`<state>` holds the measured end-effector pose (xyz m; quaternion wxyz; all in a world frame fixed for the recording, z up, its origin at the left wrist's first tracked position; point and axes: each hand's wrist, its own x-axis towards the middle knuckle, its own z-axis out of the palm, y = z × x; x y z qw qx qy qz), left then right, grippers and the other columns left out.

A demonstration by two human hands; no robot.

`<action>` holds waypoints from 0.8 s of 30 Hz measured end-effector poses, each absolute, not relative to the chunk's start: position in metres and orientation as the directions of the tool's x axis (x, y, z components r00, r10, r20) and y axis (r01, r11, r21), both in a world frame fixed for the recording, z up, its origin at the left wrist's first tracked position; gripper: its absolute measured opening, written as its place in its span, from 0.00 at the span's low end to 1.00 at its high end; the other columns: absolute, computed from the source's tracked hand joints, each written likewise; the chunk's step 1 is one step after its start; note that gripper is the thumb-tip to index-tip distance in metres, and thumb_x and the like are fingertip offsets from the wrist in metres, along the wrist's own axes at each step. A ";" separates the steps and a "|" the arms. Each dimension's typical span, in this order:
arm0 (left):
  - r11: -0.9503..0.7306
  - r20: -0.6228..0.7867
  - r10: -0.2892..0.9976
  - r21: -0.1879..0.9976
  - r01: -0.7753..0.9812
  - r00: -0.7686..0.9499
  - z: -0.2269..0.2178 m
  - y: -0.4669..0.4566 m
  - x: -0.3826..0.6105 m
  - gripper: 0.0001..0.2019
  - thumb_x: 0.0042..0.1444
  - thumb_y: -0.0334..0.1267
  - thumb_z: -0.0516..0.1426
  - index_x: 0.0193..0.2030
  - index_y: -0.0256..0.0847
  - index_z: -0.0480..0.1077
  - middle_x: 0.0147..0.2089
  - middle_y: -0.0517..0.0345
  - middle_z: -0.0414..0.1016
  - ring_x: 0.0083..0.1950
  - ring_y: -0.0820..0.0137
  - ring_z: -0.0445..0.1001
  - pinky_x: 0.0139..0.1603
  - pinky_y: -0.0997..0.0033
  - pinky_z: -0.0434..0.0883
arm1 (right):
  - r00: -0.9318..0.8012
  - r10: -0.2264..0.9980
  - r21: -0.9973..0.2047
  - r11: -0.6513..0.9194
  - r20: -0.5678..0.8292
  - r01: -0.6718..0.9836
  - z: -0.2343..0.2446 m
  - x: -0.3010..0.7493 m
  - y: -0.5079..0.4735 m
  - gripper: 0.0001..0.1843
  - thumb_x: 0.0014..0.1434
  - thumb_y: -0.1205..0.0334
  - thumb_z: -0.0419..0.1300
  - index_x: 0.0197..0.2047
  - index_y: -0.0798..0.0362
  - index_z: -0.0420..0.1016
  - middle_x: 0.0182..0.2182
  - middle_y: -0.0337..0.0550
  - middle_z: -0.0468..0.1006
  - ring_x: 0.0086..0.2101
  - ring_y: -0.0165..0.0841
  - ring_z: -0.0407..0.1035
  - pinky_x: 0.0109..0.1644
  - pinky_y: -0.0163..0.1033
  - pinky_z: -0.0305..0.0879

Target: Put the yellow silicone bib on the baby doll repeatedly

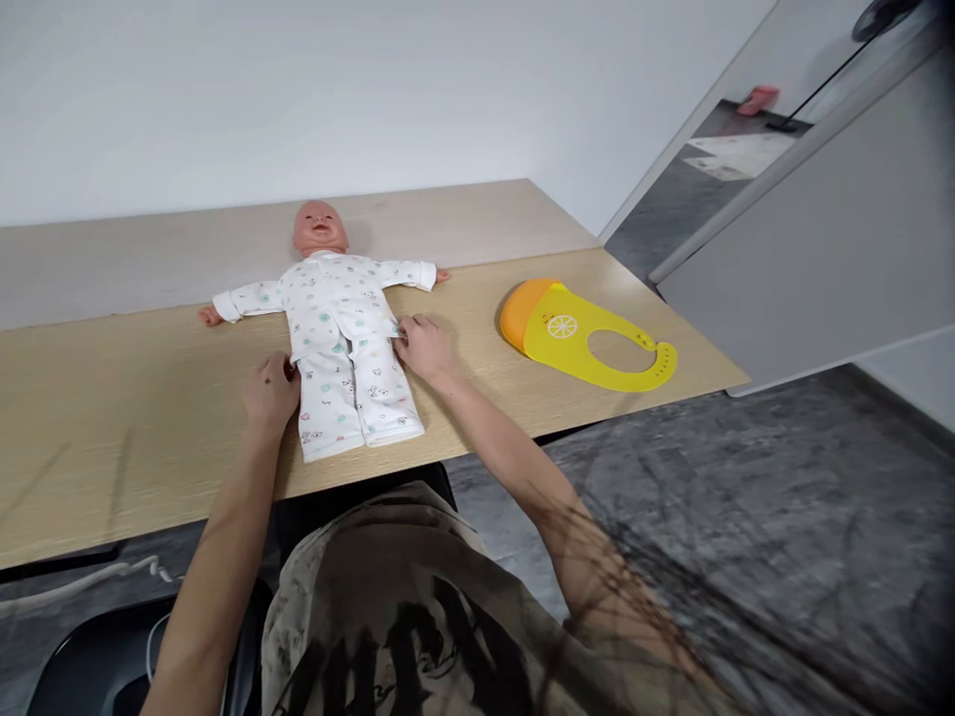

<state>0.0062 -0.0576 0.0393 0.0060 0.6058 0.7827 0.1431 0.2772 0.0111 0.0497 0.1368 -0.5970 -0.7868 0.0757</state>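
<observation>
Currently a smooth-headed doll (328, 298) lies face-up on the wood-grained table (149, 398), in printed cloth shirt (309, 313) and trousers (384, 383). Right of the doll, a rounded yellow bib (573, 348) has an orange pocket (522, 314), its inside hidden. At the doll's hips, left hand (270, 393) and right hand (427, 348) curl against the clothes; whether they pinch, I cannot tell.

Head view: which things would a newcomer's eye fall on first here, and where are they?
Probably first the doll, lying face up on the table in white patterned clothes. Next comes the bright yellow bib with its orange pocket, near the table's right end. The left hand and right hand are at either side of the doll's waist.
</observation>
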 end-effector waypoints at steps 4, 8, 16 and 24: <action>0.197 0.205 0.946 0.250 0.948 -0.250 0.035 -0.058 0.005 0.06 0.68 0.37 0.56 0.42 0.39 0.72 0.47 0.46 0.81 0.45 0.60 0.75 0.38 0.64 0.58 | -0.256 0.954 -0.295 0.293 0.156 0.910 0.048 0.277 0.011 0.19 0.73 0.64 0.53 0.63 0.54 0.75 0.58 0.54 0.78 0.56 0.47 0.73 0.53 0.47 0.72; 0.182 0.258 0.932 0.278 0.943 -0.255 0.031 -0.058 0.004 0.04 0.67 0.35 0.56 0.40 0.41 0.71 0.46 0.48 0.80 0.43 0.59 0.75 0.38 0.64 0.59 | -0.257 0.951 -0.313 0.301 0.173 0.901 0.047 0.277 0.010 0.19 0.72 0.67 0.53 0.62 0.54 0.74 0.59 0.54 0.78 0.57 0.47 0.72 0.53 0.47 0.73; 0.188 0.301 0.916 0.265 0.946 -0.266 0.027 -0.059 0.003 0.05 0.66 0.37 0.56 0.42 0.43 0.74 0.48 0.46 0.80 0.44 0.54 0.77 0.37 0.61 0.62 | -0.249 0.959 -0.285 0.278 0.133 0.917 0.051 0.277 0.010 0.15 0.72 0.66 0.54 0.58 0.57 0.76 0.58 0.56 0.78 0.56 0.48 0.73 0.53 0.47 0.72; 0.182 0.308 0.917 0.238 0.954 -0.252 0.026 -0.059 0.002 0.05 0.66 0.37 0.56 0.42 0.42 0.74 0.48 0.46 0.80 0.45 0.56 0.78 0.37 0.63 0.63 | -0.257 0.957 -0.273 0.286 0.137 0.918 0.052 0.278 0.009 0.16 0.72 0.66 0.54 0.59 0.56 0.76 0.58 0.55 0.78 0.56 0.47 0.72 0.52 0.46 0.73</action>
